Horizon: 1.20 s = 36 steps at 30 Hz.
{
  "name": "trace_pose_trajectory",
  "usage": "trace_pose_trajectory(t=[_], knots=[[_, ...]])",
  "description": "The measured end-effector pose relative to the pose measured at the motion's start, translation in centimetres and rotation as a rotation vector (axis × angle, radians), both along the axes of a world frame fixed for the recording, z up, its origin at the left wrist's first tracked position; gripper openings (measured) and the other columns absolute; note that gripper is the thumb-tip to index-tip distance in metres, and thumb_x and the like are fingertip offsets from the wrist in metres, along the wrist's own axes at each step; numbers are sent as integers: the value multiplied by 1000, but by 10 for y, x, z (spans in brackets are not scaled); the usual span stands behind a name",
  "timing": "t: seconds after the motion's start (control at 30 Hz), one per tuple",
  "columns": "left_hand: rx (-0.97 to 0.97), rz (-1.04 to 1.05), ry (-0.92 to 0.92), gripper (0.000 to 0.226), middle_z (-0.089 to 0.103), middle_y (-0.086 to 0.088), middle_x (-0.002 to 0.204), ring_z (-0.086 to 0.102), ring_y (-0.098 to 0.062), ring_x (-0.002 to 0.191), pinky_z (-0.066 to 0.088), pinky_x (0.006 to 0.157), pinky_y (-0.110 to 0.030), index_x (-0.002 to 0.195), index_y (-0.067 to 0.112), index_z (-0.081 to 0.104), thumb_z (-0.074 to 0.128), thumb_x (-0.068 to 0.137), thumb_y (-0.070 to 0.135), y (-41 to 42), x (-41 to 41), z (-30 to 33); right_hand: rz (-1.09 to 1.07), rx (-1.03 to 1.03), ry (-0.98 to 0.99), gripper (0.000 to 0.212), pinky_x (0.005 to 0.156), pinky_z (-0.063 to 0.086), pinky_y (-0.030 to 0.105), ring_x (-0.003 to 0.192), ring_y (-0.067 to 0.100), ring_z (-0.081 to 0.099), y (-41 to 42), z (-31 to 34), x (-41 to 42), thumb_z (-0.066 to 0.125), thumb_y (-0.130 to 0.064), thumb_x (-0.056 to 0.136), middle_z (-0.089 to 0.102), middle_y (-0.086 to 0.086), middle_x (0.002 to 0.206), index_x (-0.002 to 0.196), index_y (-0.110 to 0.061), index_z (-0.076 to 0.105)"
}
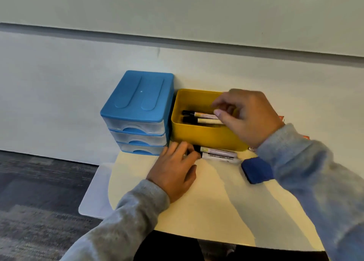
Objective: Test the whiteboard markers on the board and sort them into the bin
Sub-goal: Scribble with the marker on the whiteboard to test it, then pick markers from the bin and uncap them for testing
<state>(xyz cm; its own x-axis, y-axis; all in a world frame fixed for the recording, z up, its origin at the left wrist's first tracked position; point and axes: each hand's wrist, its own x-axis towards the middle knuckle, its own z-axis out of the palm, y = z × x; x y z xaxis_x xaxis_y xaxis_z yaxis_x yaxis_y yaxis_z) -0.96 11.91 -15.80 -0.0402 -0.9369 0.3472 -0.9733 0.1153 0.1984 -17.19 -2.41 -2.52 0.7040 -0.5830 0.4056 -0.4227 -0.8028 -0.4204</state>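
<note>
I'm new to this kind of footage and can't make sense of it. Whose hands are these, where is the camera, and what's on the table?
There is no machine here: a person wears a camera on the head, looking down at their own two hands. On the table stand a blue drawer unit and a yellow bin with two markers in the bin. Two more markers lie in front of the bin, beside a blue eraser. The left hand grips the cap end of those front markers. The right hand hovers over the bin, fingers loosely curled; it seems to hold nothing. The whiteboard hangs on the wall behind.
</note>
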Motion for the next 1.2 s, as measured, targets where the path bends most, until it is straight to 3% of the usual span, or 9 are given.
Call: trace_pose_trajectory(t=[0.2, 0.37, 0.43, 0.53, 0.7, 0.8, 1.03, 1.13, 1.2], knots=[[8, 15, 14, 27, 49, 5, 115, 48, -15, 101, 50, 81, -30, 115, 27, 58, 49, 91, 37, 0, -1, 3, 0, 93, 742, 21, 89, 54, 42, 96, 31, 66, -69, -15, 61, 70, -27, 92, 71, 8, 106, 110, -16, 72], [1, 9, 1, 26, 50, 5, 116, 46, -14, 103, 45, 83, -28, 115, 28, 58, 53, 91, 35, 0, -1, 1, -28, -12, 1014, 22, 88, 54, 39, 101, 34, 65, -80, -36, 78, 68, -21, 92, 68, 10, 112, 114, -16, 70], [-10, 10, -7, 25, 51, 5, 114, 46, -14, 102, 45, 82, -28, 115, 27, 58, 55, 91, 34, 0, -2, 1, -40, -41, 1077, 6, 80, 52, 35, 94, 32, 64, -81, -42, 79, 66, -21, 94, 67, 8, 105, 96, -16, 68], [-21, 2, 5, 24, 51, 5, 114, 48, -15, 101, 45, 83, -29, 114, 27, 58, 54, 91, 33, 0, -3, 3, -56, -28, 1105, 18, 73, 44, 31, 82, 29, 55, -82, -46, 75, 62, -22, 95, 58, 4, 92, 80, -17, 55], [-19, 5, 20, 25, 51, 6, 115, 48, -15, 103, 46, 86, -29, 115, 27, 58, 50, 92, 35, 0, -3, 3, -85, 14, 954, 17, 77, 53, 37, 80, 30, 61, -74, -25, 56, 63, -30, 92, 63, 5, 85, 83, -15, 65], [-25, -1, 30, 25, 50, 6, 116, 49, -15, 105, 46, 88, -30, 115, 26, 58, 50, 93, 35, 1, -2, 3, -78, 45, 729, 13, 77, 51, 36, 85, 29, 62, -61, -1, 35, 68, -31, 91, 62, 2, 86, 90, -20, 62], [-42, -48, 70, 26, 51, 5, 118, 49, -15, 103, 48, 86, -33, 118, 25, 58, 53, 95, 36, 3, -2, 8, -8, 166, 126, 2, 68, 49, 39, 74, 20, 58, 10, 18, -22, 65, -25, 96, 62, -4, 78, 95, -24, 63], [-37, -54, 246, 30, 48, 12, 119, 52, -7, 97, 51, 83, -28, 123, 28, 55, 47, 98, 41, 9, -6, 16, 42, 287, -26, 5, 69, 49, 37, 77, 15, 58, 47, 4, -38, 61, -27, 97, 63, -6, 82, 98, -25, 66], [-101, -12, 485, 27, 52, 18, 113, 57, -7, 90, 53, 77, -28, 123, 36, 51, 49, 97, 41, 16, -12, 23, 48, 389, -101, 8, 72, 49, 36, 82, 16, 60, 61, -5, -47, 62, -29, 96, 66, -5, 84, 98, -25, 69]])
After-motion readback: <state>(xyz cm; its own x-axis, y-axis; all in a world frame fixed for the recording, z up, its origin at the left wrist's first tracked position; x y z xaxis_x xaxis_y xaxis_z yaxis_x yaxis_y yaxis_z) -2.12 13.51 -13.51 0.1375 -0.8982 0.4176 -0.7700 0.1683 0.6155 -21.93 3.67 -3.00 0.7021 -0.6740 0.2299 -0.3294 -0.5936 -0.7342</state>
